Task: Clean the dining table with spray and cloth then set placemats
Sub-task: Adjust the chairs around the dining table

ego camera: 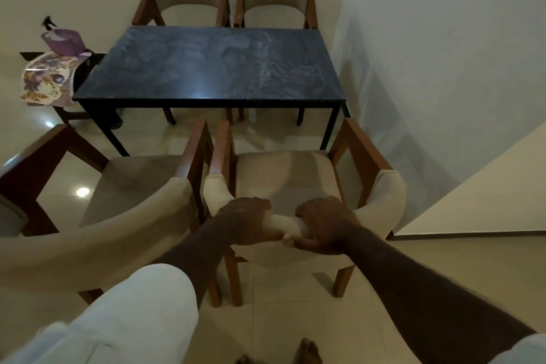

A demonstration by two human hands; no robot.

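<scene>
The dark marbled dining table [206, 68] stands ahead with smeared streaks across its top. Both my hands grip the curved backrest of the near right chair [384, 195]. My left hand [245, 220] curls over the top of the backrest, and my right hand [323, 223] grips it just beside, fingers wrapped over the padded edge. A floral placemat [47, 77] lies on a small side surface left of the table, with a purple cloth [63, 40] and the dark head of a spray bottle [47, 22] behind it.
A second cushioned chair [118, 216] sits near left, close against the one I hold. Two more chairs [189, 0] [277, 0] stand at the table's far side against the wall. A wall [443, 68] runs along the right. The tiled floor [295, 304] lies below.
</scene>
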